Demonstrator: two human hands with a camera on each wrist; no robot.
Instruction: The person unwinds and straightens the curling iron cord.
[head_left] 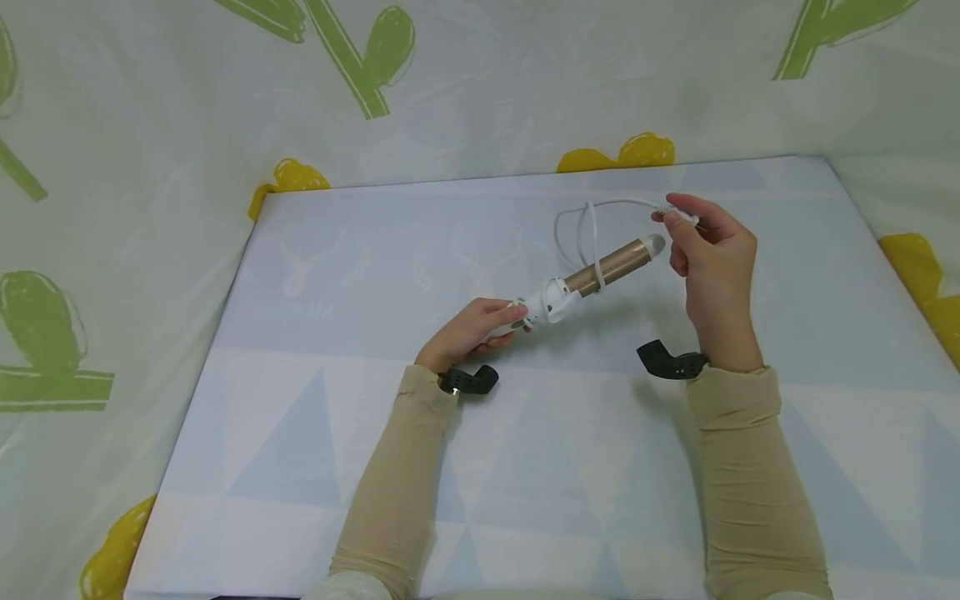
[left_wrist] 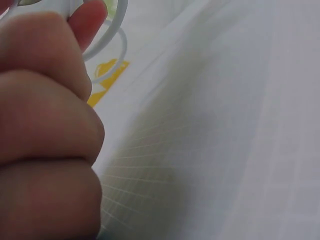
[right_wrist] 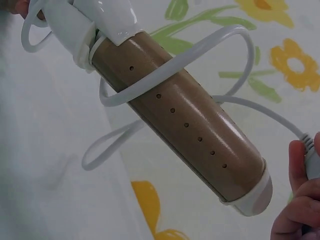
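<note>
A curling iron with a white handle and a gold-brown barrel (head_left: 621, 265) slants up to the right over the table. My left hand (head_left: 474, 329) grips its handle, fingers curled round it. The white power cord (right_wrist: 165, 75) loops round the barrel in the right wrist view and trails in loose bends. Beyond the barrel's white tip (right_wrist: 252, 200), my right hand (head_left: 714, 250) pinches the plug end (head_left: 686, 217) of the cord between thumb and fingers. In the left wrist view, curled fingers (left_wrist: 50, 120) fill the left side and hide most of the handle.
A table with a pale blue and white patterned cover (head_left: 375, 450) lies under both hands. Behind it hangs a light cloth (head_left: 487, 92) with green and yellow plant prints. Black wrist straps (head_left: 671, 362) sit at both cuffs.
</note>
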